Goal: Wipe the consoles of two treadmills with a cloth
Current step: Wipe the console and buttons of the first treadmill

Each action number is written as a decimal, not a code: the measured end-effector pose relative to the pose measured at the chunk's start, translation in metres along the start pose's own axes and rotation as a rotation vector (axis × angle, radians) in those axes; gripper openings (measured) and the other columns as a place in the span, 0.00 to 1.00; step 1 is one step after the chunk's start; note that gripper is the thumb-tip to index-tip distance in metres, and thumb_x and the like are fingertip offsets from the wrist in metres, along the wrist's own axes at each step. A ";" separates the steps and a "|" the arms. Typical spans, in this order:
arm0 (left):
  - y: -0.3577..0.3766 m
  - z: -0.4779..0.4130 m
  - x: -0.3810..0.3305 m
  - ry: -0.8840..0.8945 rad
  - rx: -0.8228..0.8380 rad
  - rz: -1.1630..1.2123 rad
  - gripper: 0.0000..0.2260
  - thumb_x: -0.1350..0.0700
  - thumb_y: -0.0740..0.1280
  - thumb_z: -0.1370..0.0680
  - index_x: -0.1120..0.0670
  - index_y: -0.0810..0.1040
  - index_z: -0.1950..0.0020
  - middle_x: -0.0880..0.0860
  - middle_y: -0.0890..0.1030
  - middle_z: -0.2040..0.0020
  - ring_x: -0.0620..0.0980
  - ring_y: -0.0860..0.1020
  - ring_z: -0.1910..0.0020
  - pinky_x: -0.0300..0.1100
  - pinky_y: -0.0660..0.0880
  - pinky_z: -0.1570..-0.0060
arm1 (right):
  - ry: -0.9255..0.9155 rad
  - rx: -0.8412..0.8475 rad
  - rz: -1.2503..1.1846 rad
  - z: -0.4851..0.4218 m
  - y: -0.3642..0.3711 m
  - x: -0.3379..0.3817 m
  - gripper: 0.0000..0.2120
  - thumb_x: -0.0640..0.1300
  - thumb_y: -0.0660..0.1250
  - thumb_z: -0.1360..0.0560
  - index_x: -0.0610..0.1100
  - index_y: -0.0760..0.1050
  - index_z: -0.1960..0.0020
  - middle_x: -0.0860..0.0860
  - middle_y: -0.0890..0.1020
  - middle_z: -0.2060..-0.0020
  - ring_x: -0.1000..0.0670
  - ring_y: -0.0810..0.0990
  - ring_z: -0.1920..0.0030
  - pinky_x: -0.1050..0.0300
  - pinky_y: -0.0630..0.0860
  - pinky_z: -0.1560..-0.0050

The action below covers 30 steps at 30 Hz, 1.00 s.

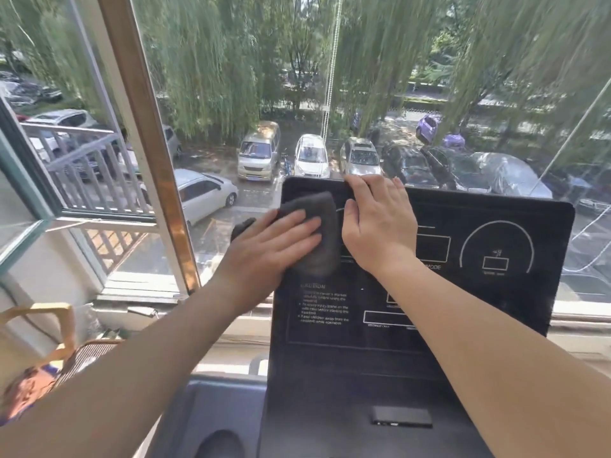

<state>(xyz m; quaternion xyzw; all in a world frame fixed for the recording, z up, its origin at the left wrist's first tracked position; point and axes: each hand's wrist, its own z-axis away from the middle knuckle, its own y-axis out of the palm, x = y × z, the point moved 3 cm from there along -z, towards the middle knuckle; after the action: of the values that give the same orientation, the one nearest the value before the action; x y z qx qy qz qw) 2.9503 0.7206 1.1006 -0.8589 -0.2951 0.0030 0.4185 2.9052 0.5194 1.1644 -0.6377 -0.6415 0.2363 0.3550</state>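
View: head camera, looking forward and down over both forearms.
Task item: cloth (314,204), dark grey, folded into a soft pad. It lies flat against the upper-left part of the console face, and one corner hangs past the console's left edge.
Surface: console (330,355), a black glossy tilted panel printed with white dial outlines, display boxes and a caution text block.
Hand, left: the left hand (274,239) lies flat on the cloth with fingers straight and close together. It presses the cloth to the panel and grips nothing.
Hand, right: the right hand (377,223) has its fingers hooked over the console's top rim and its thumb down on the face. It grasps the rim just beside the cloth.
Handling, cloth (judgement): light and limp, likely to bunch or skate on the slick face. It is best held under a spread palm over its middle, with the loose corner gathered in.
Handling, console (judgement): stiff, but probably thin plastic. The top rim is a sound place to steady it, and moderate pressure suits the printed face.
Progress (judgement): wiping is under way at the upper left. Which areas are already done cannot be told, and no second treadmill is in view.
Surroundings: window (145,143) open at left; parked cars (310,157) and willow trees (205,61) outside; bead cord (332,67) hanging before the glass; grey tray (211,401) below the console; small dark flat object (401,416) on the console's lower ledge.
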 end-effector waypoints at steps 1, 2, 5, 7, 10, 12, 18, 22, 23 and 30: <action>-0.004 -0.017 0.005 -0.074 -0.028 0.020 0.26 0.64 0.59 0.23 0.52 0.76 0.26 0.50 0.71 0.22 0.52 0.66 0.21 0.54 0.59 0.21 | 0.013 0.001 -0.019 0.000 0.000 0.000 0.22 0.48 0.55 0.18 0.48 0.72 0.26 0.50 0.77 0.34 0.44 0.72 0.29 0.45 0.54 0.18; -0.005 -0.030 0.005 -0.139 -0.054 0.041 0.27 0.64 0.59 0.25 0.53 0.76 0.26 0.50 0.71 0.23 0.52 0.66 0.21 0.54 0.57 0.20 | 0.027 0.001 -0.043 0.000 -0.001 0.000 0.22 0.48 0.55 0.18 0.48 0.73 0.26 0.50 0.77 0.34 0.44 0.72 0.29 0.45 0.53 0.18; 0.004 -0.039 -0.016 -0.295 -0.141 0.091 0.28 0.65 0.61 0.25 0.53 0.75 0.25 0.50 0.71 0.23 0.52 0.66 0.21 0.53 0.54 0.19 | 0.038 0.001 -0.119 0.001 -0.004 0.000 0.22 0.48 0.54 0.18 0.49 0.73 0.26 0.52 0.77 0.33 0.47 0.72 0.29 0.48 0.49 0.17; 0.014 -0.027 -0.035 -0.341 -0.170 0.121 0.27 0.66 0.63 0.24 0.53 0.75 0.25 0.50 0.72 0.23 0.52 0.67 0.21 0.53 0.55 0.19 | 0.028 0.021 -0.135 0.003 -0.004 -0.001 0.23 0.47 0.56 0.19 0.49 0.73 0.26 0.52 0.76 0.32 0.48 0.71 0.28 0.49 0.48 0.17; 0.028 0.003 -0.057 -0.258 -0.135 0.113 0.26 0.68 0.63 0.24 0.53 0.77 0.27 0.50 0.74 0.24 0.53 0.69 0.23 0.56 0.61 0.22 | 0.010 0.060 -0.130 0.003 -0.004 -0.004 0.25 0.44 0.57 0.20 0.49 0.71 0.24 0.52 0.74 0.31 0.48 0.69 0.26 0.48 0.46 0.17; 0.038 0.029 -0.068 -0.167 -0.094 0.106 0.25 0.69 0.62 0.23 0.54 0.79 0.28 0.50 0.75 0.25 0.53 0.71 0.24 0.58 0.64 0.24 | 0.012 0.075 -0.105 0.004 -0.003 -0.004 0.26 0.43 0.56 0.20 0.49 0.69 0.22 0.52 0.73 0.29 0.48 0.68 0.25 0.48 0.45 0.17; 0.046 0.109 -0.116 -0.178 0.020 0.095 0.20 0.68 0.63 0.23 0.54 0.81 0.33 0.52 0.79 0.31 0.56 0.77 0.32 0.54 0.74 0.35 | 0.099 0.197 -0.049 0.021 -0.003 0.011 0.30 0.47 0.53 0.16 0.48 0.53 0.15 0.51 0.53 0.16 0.49 0.45 0.16 0.46 0.40 0.17; 0.050 0.165 -0.153 -0.334 0.144 0.176 0.22 0.67 0.73 0.33 0.59 0.84 0.39 0.57 0.82 0.41 0.59 0.78 0.46 0.53 0.80 0.51 | 0.175 0.182 -0.288 0.090 -0.003 0.020 0.26 0.45 0.60 0.17 0.43 0.66 0.20 0.48 0.67 0.20 0.48 0.59 0.18 0.48 0.52 0.17; 0.049 0.177 -0.164 -0.369 0.224 0.209 0.25 0.66 0.76 0.37 0.58 0.84 0.40 0.56 0.83 0.42 0.58 0.77 0.46 0.52 0.81 0.53 | 0.196 0.176 -0.357 0.118 0.000 0.022 0.22 0.44 0.62 0.18 0.43 0.72 0.24 0.49 0.74 0.25 0.49 0.66 0.22 0.49 0.60 0.20; 0.038 0.188 -0.192 -0.634 0.551 0.378 0.22 0.53 0.71 0.27 0.47 0.79 0.32 0.45 0.77 0.35 0.52 0.73 0.41 0.46 0.79 0.51 | 0.472 0.497 -0.533 0.274 0.016 0.012 0.10 0.45 0.65 0.19 0.52 0.84 0.43 0.61 0.83 0.55 0.59 0.81 0.54 0.58 0.80 0.46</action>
<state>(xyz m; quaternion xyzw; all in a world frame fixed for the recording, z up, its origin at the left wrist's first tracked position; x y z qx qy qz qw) 2.7638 0.7398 0.9044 -0.7113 -0.2348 0.4201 0.5123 2.7094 0.5738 0.9797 -0.3812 -0.6086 0.1314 0.6833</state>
